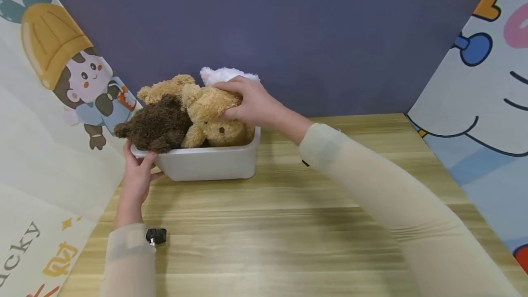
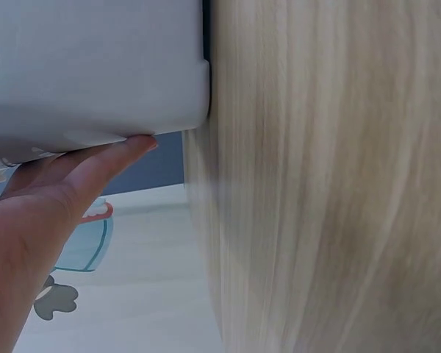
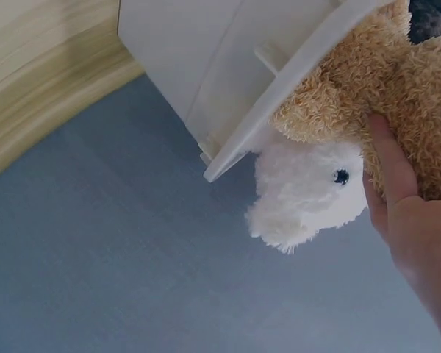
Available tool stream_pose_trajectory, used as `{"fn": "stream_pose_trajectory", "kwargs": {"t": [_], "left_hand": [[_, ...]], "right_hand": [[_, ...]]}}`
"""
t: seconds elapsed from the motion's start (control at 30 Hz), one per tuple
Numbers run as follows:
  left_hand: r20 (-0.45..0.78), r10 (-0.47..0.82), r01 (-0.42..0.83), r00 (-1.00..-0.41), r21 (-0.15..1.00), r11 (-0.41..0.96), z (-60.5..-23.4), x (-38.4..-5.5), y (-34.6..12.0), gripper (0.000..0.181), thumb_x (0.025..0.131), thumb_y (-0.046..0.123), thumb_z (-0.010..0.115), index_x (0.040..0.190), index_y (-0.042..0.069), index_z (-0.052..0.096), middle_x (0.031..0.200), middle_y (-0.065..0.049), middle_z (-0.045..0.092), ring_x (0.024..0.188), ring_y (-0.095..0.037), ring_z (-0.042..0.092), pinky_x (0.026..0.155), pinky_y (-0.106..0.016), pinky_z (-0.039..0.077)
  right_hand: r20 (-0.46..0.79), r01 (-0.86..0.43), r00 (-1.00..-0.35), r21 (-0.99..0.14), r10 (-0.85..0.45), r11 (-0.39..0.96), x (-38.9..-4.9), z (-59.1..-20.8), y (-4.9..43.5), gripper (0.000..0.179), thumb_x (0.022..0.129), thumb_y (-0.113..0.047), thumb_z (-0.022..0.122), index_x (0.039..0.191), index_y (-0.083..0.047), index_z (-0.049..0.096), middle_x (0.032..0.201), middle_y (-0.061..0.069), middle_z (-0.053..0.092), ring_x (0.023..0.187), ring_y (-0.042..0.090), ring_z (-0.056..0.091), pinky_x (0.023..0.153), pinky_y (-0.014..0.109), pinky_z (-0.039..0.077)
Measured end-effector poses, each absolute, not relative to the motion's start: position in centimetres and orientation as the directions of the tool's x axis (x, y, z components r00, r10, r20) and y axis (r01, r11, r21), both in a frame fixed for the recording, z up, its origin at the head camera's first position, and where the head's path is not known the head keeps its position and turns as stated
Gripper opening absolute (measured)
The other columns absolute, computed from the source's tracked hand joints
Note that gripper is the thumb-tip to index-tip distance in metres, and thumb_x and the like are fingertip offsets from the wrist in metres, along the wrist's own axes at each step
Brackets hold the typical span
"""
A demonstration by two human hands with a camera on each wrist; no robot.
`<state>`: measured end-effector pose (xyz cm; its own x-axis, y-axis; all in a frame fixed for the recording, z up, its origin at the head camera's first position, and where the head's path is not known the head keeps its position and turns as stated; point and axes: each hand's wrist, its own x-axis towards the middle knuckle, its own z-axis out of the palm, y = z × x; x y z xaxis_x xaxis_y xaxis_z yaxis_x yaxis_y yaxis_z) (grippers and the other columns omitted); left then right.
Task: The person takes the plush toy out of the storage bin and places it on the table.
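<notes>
A white plastic bin (image 1: 210, 166) stands at the back left of the table, filled with plush toys. My left hand (image 1: 137, 173) holds its left end near the rim; in the left wrist view, fingers (image 2: 106, 165) lie along the outer wall. My right hand (image 1: 260, 102) grips a tan teddy bear (image 1: 214, 109) at the bin's right side, thumb and fingers spread around its fur. Left of that bear lies a dark brown plush bear (image 1: 158, 125). Behind them are another tan plush toy (image 1: 167, 87) and a white fluffy toy (image 1: 227, 74), whose dark eye shows in the right wrist view.
The wood-grain table (image 1: 255, 233) ends at a dark blue-grey wall (image 1: 288, 35) right behind the bin. Cartoon-printed panels stand on the left (image 1: 62, 150) and right (image 1: 474, 104). A small black device (image 1: 156, 236) sits at the left wrist.
</notes>
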<state>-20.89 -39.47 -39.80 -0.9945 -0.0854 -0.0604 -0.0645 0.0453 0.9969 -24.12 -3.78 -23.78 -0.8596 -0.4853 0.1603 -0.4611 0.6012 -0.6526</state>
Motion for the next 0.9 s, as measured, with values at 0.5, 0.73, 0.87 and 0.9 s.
{"fn": "stream_pose_trajectory", "kwargs": {"t": [0.5, 0.73, 0.87, 0.9], "left_hand": [[-0.058, -0.079, -0.06, -0.995, 0.998, 0.024, -39.4, -21.5, -39.2, 0.089, 0.112, 0.025, 0.048, 0.163, 0.046, -0.022, 0.178, -0.024, 0.002, 0.157, -0.052, 0.025, 0.075, -0.021, 0.061], [-0.061, -0.081, -0.063, -0.995, 0.998, 0.022, -39.5, -21.1, -39.3, 0.086, 0.112, 0.023, 0.047, 0.163, 0.046, -0.018, 0.179, -0.022, 0.0, 0.158, -0.053, 0.023, 0.074, -0.022, 0.06], [-0.062, -0.086, -0.064, -0.994, 0.998, 0.021, -39.6, -21.0, -39.4, 0.086, 0.112, 0.023, 0.047, 0.163, 0.047, -0.018, 0.179, -0.02, -0.001, 0.157, -0.053, 0.023, 0.073, -0.022, 0.06], [-0.063, -0.087, -0.065, -0.994, 0.998, 0.021, -39.7, -21.0, -39.4, 0.086, 0.112, 0.024, 0.047, 0.163, 0.047, -0.018, 0.179, -0.02, -0.001, 0.158, -0.053, 0.023, 0.073, -0.021, 0.059]], "right_hand": [[0.28, -0.381, -0.919, -0.812, -0.279, 0.442, -23.1, -17.0, 0.7, 0.079, 0.091, -0.02, 0.086, 0.159, -0.037, 0.049, 0.162, -0.009, 0.051, 0.137, 0.01, 0.057, 0.1, 0.034, 0.058], [0.367, -0.401, -0.914, -0.884, -0.173, 0.239, -22.9, -15.3, 4.2, 0.078, 0.092, -0.01, 0.082, 0.16, -0.033, 0.049, 0.148, 0.003, 0.064, 0.11, 0.016, 0.069, 0.073, 0.03, 0.06], [0.401, -0.415, -0.908, -0.9, -0.119, 0.135, -23.0, -14.5, 6.4, 0.073, 0.091, -0.005, 0.081, 0.155, -0.029, 0.056, 0.145, 0.005, 0.062, 0.117, 0.02, 0.068, 0.073, 0.029, 0.065], [0.408, -0.419, -0.906, -0.902, -0.11, 0.105, -23.0, -14.3, 6.9, 0.071, 0.091, -0.004, 0.081, 0.153, -0.028, 0.059, 0.144, 0.005, 0.062, 0.119, 0.021, 0.067, 0.073, 0.029, 0.066]]}}
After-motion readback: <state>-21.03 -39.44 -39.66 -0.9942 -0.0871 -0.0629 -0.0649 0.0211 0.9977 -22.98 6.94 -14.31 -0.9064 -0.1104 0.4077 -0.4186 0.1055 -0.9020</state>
